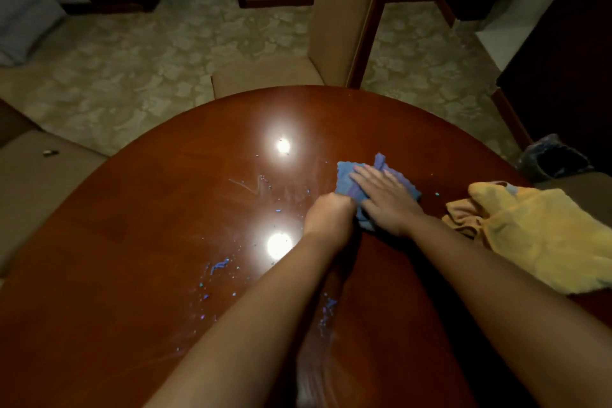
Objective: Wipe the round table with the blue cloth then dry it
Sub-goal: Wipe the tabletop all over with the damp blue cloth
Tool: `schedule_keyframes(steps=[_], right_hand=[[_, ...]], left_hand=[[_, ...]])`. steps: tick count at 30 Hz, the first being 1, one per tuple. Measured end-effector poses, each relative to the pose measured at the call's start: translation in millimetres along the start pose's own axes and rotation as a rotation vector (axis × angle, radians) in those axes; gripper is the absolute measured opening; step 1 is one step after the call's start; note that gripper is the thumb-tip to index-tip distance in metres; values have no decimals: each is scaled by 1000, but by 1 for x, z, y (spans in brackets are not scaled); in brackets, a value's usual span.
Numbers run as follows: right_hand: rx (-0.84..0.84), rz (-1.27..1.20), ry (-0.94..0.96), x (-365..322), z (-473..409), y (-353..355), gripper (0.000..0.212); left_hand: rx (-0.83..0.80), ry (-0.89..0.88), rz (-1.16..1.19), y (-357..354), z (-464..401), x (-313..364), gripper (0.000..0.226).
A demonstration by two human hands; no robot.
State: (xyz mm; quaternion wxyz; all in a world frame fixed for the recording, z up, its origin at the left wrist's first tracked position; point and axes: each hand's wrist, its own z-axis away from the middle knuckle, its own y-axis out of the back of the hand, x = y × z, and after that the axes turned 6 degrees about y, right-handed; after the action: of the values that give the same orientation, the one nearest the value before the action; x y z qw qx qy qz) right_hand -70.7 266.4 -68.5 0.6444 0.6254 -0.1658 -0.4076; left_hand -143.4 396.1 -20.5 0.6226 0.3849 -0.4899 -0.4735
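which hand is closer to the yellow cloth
Right. The right hand lies flat on the blue cloth, just left of the yellow cloth. The left hand grips the blue cloth's near edge, farther left.

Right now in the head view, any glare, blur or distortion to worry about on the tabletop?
Head view: two blown-out lamp reflections on the glossy round reddish-brown wooden table; room dim, corners dark; wide-angle bend at the edges; slight softness on the left hand; blue cloth under the right hand and the droplets stay readable.
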Motion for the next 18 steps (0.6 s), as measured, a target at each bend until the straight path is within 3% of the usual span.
schedule_keyframes(steps=[4,8,13,18], right_hand=[[166,-218,-215,-14,-15,-5,48],[141,-44,-266,-23,-22,-14,50],[123,47,-230,-31,-44,-12,51],[84,125,-19,-39,-73,-6,51]], left_hand=[[-7,17,-26,4,-4,-11,23],[-18,0,-82,8,-6,-18,26],[9,13,-88,16,-14,-33,29],[64,21,-64,20,-14,-52,32]])
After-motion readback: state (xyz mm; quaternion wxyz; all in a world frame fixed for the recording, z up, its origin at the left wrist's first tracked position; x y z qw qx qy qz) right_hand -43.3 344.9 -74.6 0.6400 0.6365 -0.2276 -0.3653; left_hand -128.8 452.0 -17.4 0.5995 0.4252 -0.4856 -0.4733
